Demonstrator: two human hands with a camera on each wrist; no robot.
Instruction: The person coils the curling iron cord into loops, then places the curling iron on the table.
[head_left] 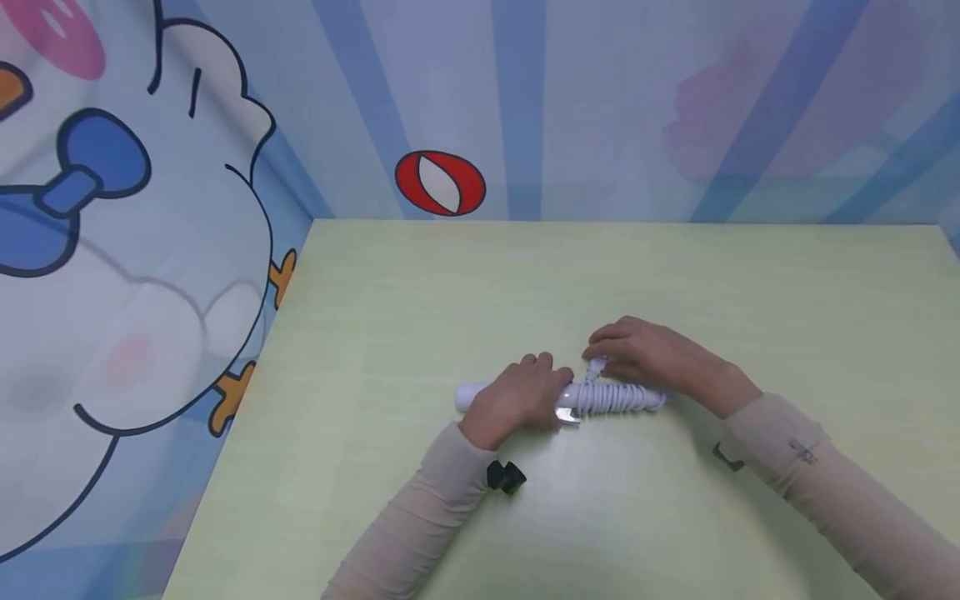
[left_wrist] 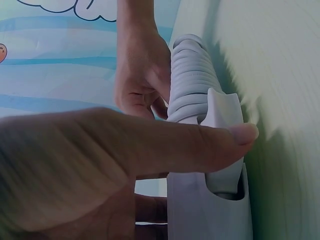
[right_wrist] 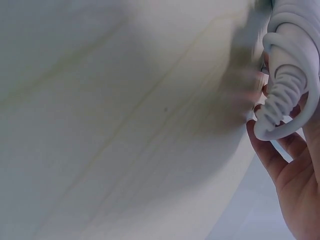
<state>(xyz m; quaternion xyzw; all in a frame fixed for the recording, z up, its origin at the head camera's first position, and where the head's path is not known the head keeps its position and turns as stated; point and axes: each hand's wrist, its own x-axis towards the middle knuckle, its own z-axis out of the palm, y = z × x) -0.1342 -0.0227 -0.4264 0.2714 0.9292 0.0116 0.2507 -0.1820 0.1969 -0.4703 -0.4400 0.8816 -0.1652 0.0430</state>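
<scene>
A white curling iron [head_left: 470,397] lies across the middle of the table, its cord [head_left: 615,398] wound in many tight turns around the right-hand part. My left hand [head_left: 517,396] grips the iron left of the turns; in the left wrist view the thumb lies across its lever [left_wrist: 225,112]. At the upper edge of the winding, my right hand [head_left: 645,354] pinches what looks like the cord's white plug [head_left: 596,365]. The right wrist view shows the ribbed cord sleeve [right_wrist: 284,95] at the iron's end, with fingers behind it. The palm side of the left hand is mostly hidden.
The pale wooden table [head_left: 420,292] extends around both hands. A printed cartoon backdrop [head_left: 600,108] borders its back edge and left side. Dark straps or mounts [head_left: 507,477] sit at the wrists.
</scene>
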